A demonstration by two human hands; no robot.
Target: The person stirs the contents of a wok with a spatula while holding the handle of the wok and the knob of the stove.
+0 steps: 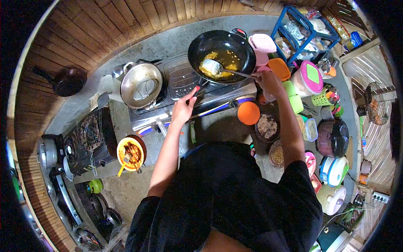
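Note:
My left hand (183,109) is closed around the red handle of a black wok (200,49) on the right side of the gas stove (178,86). Yellow bits of food (231,67) lie in oil at the bottom of the wok. In my right hand (268,82) is the long handle of a metal spatula (211,66). Its broad blade rests inside the wok among the food. An orange lid or bowl (248,113) sits below my right hand, beside a dark dish of crumbly food (266,127).
A metal pan (130,90) with a wire ring inside stands on the left burner. Further left are a charcoal grill (110,126) and an orange bowl of dark sauce (121,147). Plastic containers (263,43), a blue rack (289,17) and a dark pot (331,138) crowd the right.

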